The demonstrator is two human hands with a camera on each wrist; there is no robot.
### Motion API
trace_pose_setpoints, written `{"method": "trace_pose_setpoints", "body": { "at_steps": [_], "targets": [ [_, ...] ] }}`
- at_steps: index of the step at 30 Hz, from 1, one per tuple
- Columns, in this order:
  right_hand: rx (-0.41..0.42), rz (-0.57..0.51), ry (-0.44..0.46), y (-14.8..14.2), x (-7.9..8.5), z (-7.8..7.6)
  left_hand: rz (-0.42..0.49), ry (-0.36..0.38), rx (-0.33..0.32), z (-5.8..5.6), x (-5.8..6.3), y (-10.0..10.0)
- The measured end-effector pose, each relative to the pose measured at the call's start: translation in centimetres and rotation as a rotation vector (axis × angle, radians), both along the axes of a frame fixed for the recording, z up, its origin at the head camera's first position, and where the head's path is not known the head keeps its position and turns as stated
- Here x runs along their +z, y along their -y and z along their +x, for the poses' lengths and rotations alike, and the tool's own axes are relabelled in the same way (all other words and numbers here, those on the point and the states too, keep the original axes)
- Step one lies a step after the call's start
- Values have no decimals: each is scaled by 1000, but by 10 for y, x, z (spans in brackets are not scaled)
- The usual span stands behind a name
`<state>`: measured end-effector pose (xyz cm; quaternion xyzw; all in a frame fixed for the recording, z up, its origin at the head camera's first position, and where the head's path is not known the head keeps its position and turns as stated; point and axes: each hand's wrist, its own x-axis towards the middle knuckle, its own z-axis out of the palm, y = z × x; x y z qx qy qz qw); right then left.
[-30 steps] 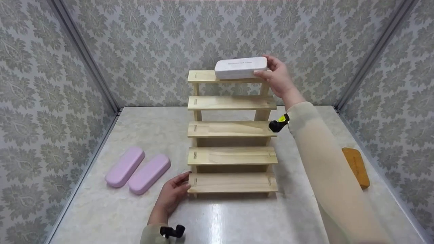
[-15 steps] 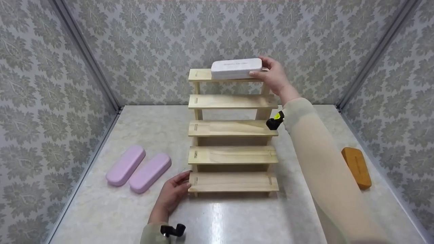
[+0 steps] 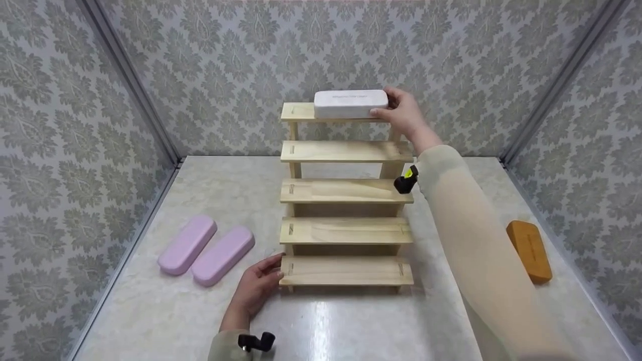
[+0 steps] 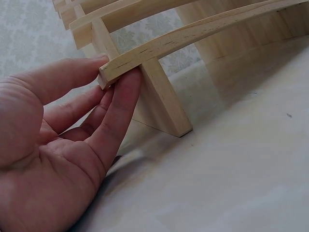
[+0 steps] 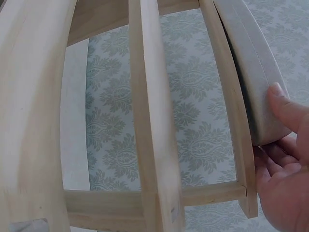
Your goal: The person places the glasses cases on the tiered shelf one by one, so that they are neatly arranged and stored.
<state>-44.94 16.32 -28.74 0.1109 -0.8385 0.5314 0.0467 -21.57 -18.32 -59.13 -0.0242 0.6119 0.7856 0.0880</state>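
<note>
Since the earlier frames, your right hand (image 3: 405, 116) has brought the white case (image 3: 351, 104) leftward along the top shelf (image 3: 299, 112). Worktop (image 3: 361, 328): wooden rack (image 3: 346, 190) mid-surface, well in from both side edges. Outer lilac case (image 3: 187, 245) and inner lilac case (image 3: 223, 256) lie aslant toward the left edge; orange case (image 3: 530, 252) near the right edge. White case sits at the top shelf's front edge, roughly mid-length. Your right thumb and fingers are clamped on its right end; your left hand (image 3: 256, 287) pinches the bottom shelf (image 3: 346, 269) by its left end. Best practice, likely: brace the rack steadily, square the case to the front edge, check it bears flat (dark line beneath it, gap or shadow, can't tell), then release evenly. Writing: one faint line on the white lid, another on the orange; neither legible, no brand readable.
</note>
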Motion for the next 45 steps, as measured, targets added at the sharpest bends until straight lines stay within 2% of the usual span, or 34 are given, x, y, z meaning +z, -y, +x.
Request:
{"method": "trace_pose_setpoints", "body": {
  "at_steps": [13,24,33,45],
  "targets": [
    [-33,87,25,2,-1,0,-65,-3,-3,0,1,1],
    [-36,123,27,2,1,-1,0,-19,-24,2,1,-1],
    [-11,68,-4,-2,-3,2,-3,-20,-19,1,0,1],
    [10,-92,-31,-17,-11,14,-19,-8,-8,0,1,0]
  ]
}}
